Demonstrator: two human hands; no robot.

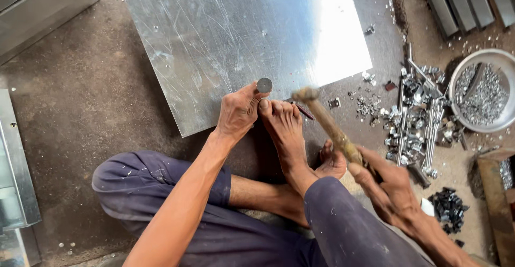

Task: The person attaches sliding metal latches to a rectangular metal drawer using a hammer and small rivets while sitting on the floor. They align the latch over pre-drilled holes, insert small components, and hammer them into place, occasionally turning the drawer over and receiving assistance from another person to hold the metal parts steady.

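Note:
I sit on the floor with a large shiny metal sheet [230, 42] lying in front of me. My left hand [238, 111] grips a steel punch [264, 85] upright at the sheet's near edge; its round top faces the camera. My bare foot [284, 133] presses down on the sheet right beside the punch. My right hand [389, 184] holds a wooden-handled hammer [327, 125], whose head hovers just right of the punch, slightly blurred.
A metal bowl [485, 90] of small fasteners stands at the right, beside a scattered heap of bolts and rods [416, 122]. Dark small parts [448, 208] lie near my right wrist. Folded metal pieces [32, 4] sit at the top left and along the left edge [13, 165].

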